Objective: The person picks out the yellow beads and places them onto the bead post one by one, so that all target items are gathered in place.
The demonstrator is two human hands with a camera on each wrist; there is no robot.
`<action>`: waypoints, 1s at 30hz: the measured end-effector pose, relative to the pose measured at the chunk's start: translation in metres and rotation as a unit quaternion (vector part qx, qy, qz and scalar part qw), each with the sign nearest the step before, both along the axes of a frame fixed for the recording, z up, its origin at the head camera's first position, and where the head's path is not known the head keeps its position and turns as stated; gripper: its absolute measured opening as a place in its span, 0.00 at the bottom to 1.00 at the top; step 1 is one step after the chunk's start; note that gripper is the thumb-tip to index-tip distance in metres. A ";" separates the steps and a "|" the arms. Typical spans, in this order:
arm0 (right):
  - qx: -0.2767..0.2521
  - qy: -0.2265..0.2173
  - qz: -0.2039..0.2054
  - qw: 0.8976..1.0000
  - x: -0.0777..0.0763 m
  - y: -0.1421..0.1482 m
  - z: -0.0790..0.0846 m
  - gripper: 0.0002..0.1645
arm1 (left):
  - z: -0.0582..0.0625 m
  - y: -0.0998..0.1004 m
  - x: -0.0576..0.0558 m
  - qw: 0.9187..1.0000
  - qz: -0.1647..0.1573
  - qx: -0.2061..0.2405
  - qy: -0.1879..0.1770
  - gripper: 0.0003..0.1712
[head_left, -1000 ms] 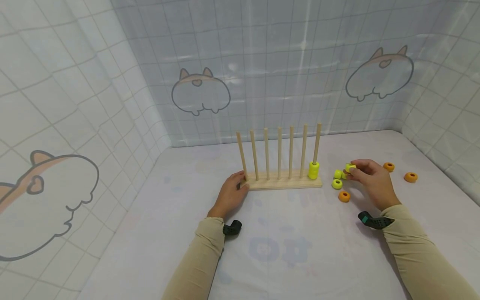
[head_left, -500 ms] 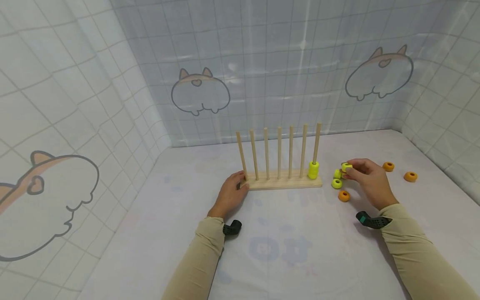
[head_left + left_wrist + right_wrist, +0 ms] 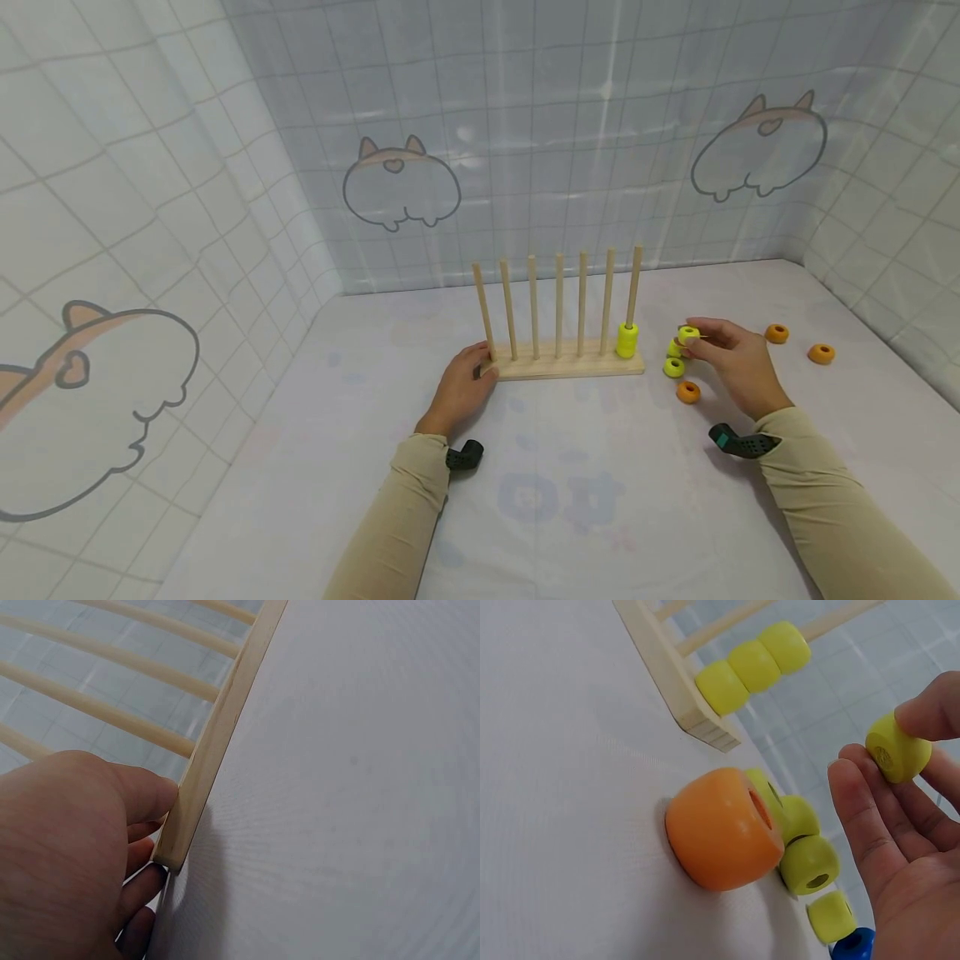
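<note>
A wooden peg rack [image 3: 561, 368] stands upright, with several pegs along its base. My left hand [image 3: 456, 393] grips the base's left end; the left wrist view has the thumb [image 3: 154, 793] on the near side and the fingers around the end. Three yellow beads [image 3: 754, 666] are stacked on the rightmost peg. To the right of the rack, my right hand [image 3: 741, 368] pinches another yellow bead [image 3: 901, 754], held up off the table above loose yellow beads [image 3: 810, 864]. One loose yellow bead [image 3: 673, 367] lies just in front of these.
An orange bead [image 3: 688, 392] lies nearest the person, in front of the yellow ones. Two more orange beads [image 3: 821, 355] sit right of the right hand. The right wrist view also has a blue bead [image 3: 853, 945]. A tiled-pattern sheet [image 3: 525, 125] rises behind the table.
My right hand has shifted slightly left with the pinched yellow bead, towards the rack. The left hand and the rack have stayed in place.
</note>
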State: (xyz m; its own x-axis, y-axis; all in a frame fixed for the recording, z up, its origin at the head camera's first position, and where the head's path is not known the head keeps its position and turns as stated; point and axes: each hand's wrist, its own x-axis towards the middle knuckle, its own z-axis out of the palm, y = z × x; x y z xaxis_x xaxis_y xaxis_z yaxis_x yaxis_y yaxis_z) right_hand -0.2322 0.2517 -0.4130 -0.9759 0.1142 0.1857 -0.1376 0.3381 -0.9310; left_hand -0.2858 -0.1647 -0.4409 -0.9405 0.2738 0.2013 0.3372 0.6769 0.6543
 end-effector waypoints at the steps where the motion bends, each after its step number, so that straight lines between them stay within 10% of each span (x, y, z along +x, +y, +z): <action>1: 0.003 -0.002 -0.001 1.000 0.000 0.000 0.001 0.31 | 0.000 0.000 0.000 1.000 0.000 0.000 0.000 0.26; 30: -0.002 -0.004 -0.007 1.000 -0.002 -0.009 0.009 0.30 | 0.005 0.002 0.002 1.000 0.001 0.001 0.003 0.26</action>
